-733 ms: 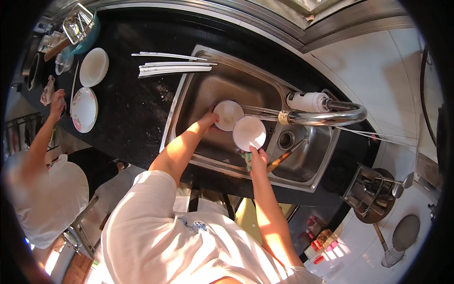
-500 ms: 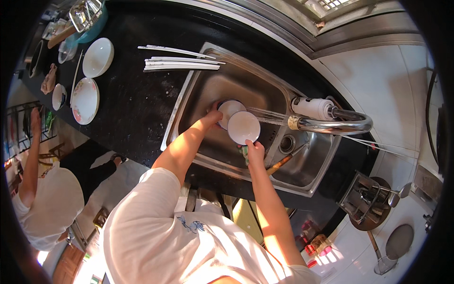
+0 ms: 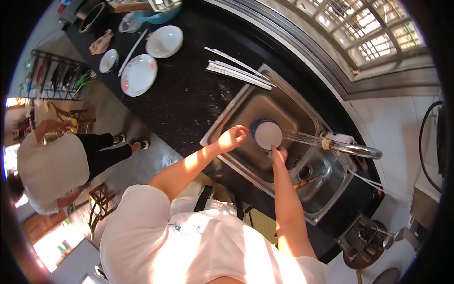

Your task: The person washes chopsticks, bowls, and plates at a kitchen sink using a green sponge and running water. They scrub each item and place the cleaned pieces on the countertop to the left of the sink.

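Over the large basin of the steel sink (image 3: 215, 133), my right hand (image 3: 280, 154) grips a white bowl (image 3: 268, 135) by its near rim. Blue shows along the bowl's upper left side; whether a second bowl sits against it I cannot tell. A small green thing (image 3: 269, 154) is at the fingers of that hand, its kind unclear. To the left of the bowl, my left hand (image 3: 232, 138) is held over the basin's near left part, empty, fingers loosely bent and apart. Water runs from the chrome faucet (image 3: 354, 150) toward the bowl's right side.
White chopsticks (image 3: 239, 75) lie at the sink's far left corner. On the black counter are a white bowl (image 3: 164, 41), a floral plate (image 3: 138, 75) and a small bowl (image 3: 109, 61). An orange-handled utensil (image 3: 307, 182) rests in the small basin. Another person (image 3: 54, 165) stands at left.
My left hand has let go of its bowl and drawn back left. My right hand still holds a bowl near the water. The view has turned, and the other person's arm is lower.
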`<state>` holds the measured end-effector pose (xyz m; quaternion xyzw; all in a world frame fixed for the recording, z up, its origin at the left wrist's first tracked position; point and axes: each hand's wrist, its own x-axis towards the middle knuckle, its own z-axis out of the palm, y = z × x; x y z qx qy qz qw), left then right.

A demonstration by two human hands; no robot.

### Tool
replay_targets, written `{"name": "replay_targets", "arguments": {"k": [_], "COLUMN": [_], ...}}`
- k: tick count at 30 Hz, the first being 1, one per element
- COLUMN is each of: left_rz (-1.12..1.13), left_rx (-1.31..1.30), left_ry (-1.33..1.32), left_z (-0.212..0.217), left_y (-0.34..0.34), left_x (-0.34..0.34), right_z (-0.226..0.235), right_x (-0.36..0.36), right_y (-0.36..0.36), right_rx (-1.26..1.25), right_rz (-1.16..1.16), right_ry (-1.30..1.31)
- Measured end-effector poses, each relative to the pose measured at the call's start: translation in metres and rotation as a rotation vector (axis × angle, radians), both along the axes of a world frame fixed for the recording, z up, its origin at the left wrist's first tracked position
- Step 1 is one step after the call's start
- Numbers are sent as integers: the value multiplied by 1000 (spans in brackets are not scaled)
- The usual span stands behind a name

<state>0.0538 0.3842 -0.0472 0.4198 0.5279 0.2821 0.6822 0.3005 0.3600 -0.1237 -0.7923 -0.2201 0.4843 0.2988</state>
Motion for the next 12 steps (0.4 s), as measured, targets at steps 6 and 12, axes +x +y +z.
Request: {"name": "replay_targets", "arguments": {"k": [6,12], "left_rz": [268,493], "left_rx": [147,491], "left_ry": [31,955], "left_z": [72,87], "left_y": [-5,46], "left_x": [-133,-320], "right_z": [-12,15], "right_x": [-2,-25], "right_y": [6,11], "right_rx": [2,97], "right_rz": [-76,-197], "right_ry": [-14,-14]}}
